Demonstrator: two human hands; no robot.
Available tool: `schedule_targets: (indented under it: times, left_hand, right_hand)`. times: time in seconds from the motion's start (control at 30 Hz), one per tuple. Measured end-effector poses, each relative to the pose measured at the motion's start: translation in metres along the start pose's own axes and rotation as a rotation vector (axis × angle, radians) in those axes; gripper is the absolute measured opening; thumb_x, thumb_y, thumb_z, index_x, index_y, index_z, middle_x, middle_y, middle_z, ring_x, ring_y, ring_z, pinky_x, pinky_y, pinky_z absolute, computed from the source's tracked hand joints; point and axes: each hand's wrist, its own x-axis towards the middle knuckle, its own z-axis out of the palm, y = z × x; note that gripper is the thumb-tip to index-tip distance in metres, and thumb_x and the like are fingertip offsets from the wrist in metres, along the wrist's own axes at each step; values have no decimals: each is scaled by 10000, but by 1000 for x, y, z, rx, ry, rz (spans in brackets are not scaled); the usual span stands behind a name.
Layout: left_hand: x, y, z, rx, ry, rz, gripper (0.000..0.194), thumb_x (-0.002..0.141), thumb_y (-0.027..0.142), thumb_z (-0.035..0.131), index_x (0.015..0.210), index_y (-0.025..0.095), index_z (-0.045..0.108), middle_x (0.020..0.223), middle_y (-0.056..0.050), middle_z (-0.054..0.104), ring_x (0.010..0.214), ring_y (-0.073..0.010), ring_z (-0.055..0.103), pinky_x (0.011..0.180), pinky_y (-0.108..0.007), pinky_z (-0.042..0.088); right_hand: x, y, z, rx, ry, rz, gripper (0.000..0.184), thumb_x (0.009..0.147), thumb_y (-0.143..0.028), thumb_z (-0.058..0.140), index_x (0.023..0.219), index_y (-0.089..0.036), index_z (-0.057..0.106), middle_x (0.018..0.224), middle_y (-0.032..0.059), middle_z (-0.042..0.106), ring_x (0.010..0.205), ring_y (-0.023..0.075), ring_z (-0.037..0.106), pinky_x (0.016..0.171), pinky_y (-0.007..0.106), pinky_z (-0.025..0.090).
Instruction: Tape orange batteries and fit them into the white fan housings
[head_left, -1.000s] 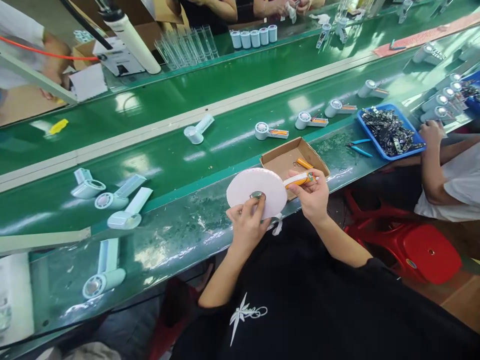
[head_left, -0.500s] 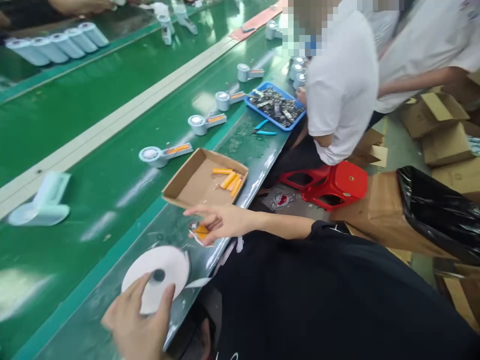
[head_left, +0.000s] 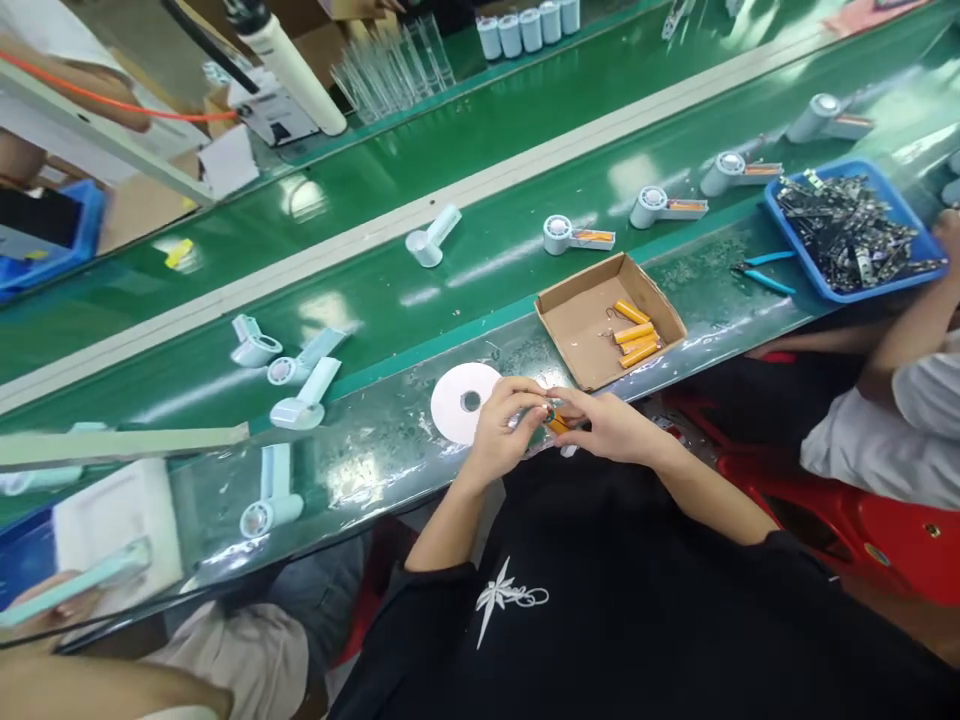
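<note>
Just over the bench edge, my two hands are together around an orange cylindrical battery. My right hand is closed on its body, thumb below and fingers above. The fingertips of my left hand pinch at the battery's near-left end; fingers hide most of that end. Behind my left hand lies a white roll of tape, flat on the bench. A shallow cardboard box beyond my right hand holds several orange batteries with thin wires.
Light-blue handheld fans with open handles line the green conveyor. More fan shells lie left. To the right are blue-handled cutters and a blue tray of small dark parts. Co-workers sit on both sides.
My left hand has left the tape roll and come to the battery in my right hand. Both hands now meet at it. The view has swung left.
</note>
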Motion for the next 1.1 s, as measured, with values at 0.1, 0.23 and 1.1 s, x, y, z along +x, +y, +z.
schedule_targets:
  times: [0.1, 0.23, 1.1]
  left_hand:
    - [4, 11, 4, 32, -153, 73, 324, 1180, 399, 476, 1007, 217, 682, 1088, -93, 750, 1059, -214, 669, 999, -416, 545]
    - [22, 11, -4, 3, -329, 116, 340, 1192, 398, 401, 1046, 225, 655, 1136, -114, 749, 1100, -229, 662, 1037, -434, 529]
    - [186, -187, -79, 973, -618, -138, 382, 1012, 249, 621, 1369, 299, 748, 1541, -150, 663, 1416, -363, 610, 1029, -474, 631]
  right_hand:
    - [8, -1, -1, -69, -121, 62, 208, 895, -192, 813, 1100, -201, 779, 867, 19, 819, 805, 221, 797, 750, 274, 563]
    - [10, 7, 0, 193, -45, 49, 140, 847, -261, 842, 956, -208, 772, 812, 13, 806, 787, 226, 798, 739, 295, 613]
    - [-12, -12, -58, 364, 471, 45, 406, 1005, -453, 811, 1369, -302, 713, 1346, 94, 739, 1202, 281, 745, 945, 442, 679]
